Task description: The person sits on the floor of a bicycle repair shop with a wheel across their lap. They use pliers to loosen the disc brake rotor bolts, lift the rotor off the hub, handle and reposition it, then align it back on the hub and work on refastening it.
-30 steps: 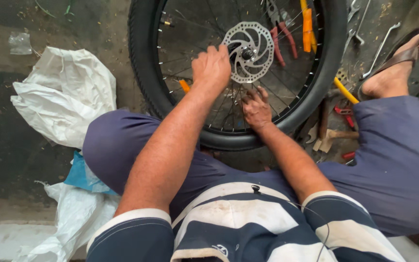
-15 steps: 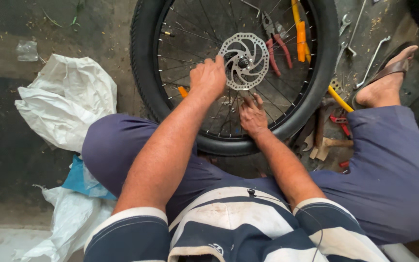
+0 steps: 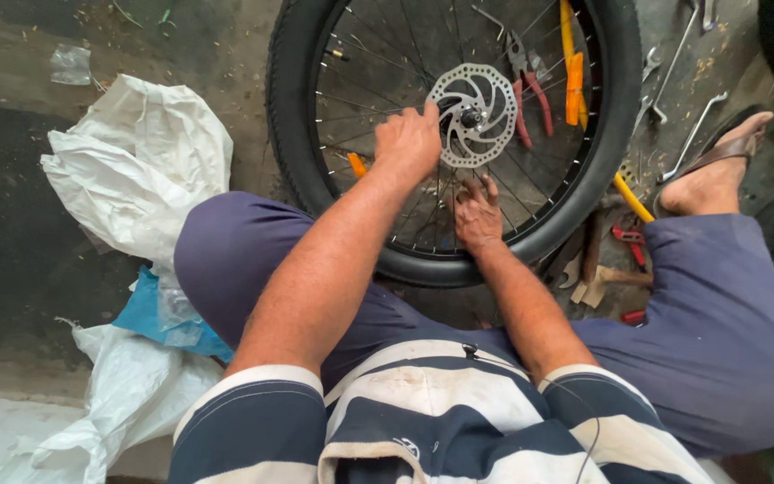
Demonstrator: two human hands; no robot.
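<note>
Left hand (image 3: 409,143) grips the silver perforated brake disc (image 3: 475,115) of the black spoked bicycle wheel (image 3: 620,134); right hand (image 3: 477,215) lies spread-fingered on the spokes.

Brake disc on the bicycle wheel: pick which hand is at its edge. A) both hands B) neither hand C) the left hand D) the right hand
C: the left hand rests against the rim of the silver brake disc at the hub of the bicycle wheel, while the right hand sits lower, on the spokes below the disc.
</note>
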